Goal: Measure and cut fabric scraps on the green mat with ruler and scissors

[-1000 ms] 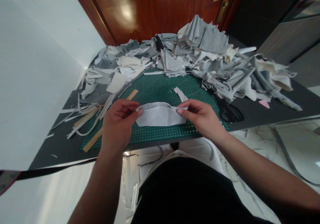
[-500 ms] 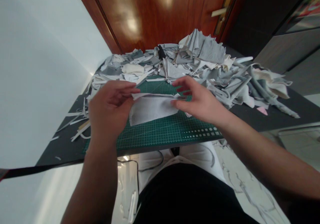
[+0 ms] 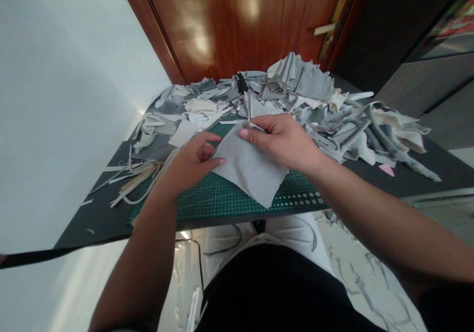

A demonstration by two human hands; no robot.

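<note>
A light grey fabric piece (image 3: 252,166) is held tilted over a green cutting mat (image 3: 200,201), with its lower corner pointing toward me. My right hand (image 3: 283,139) pinches its upper edge, thumb on the near face and fingers behind. At the left corner of the fabric is my left hand (image 3: 190,162), thumb and forefinger apart, the thumb tip overlapping the cloth. Its other fingers are curled, and I see no firm grip there.
A heap of grey and white fabric scraps (image 3: 311,83) spreads along the back and right of the dark table (image 3: 99,213). Thin cut strips (image 3: 137,181) lie at the left. A pink scrap (image 3: 387,169) rests near the right edge. Behind stands a wooden door (image 3: 229,26).
The fabric has turned from a flat, wide position to a tilted one with a corner downward. My right hand has closed on its upper edge; my left hand has shifted right and its fingers have parted.
</note>
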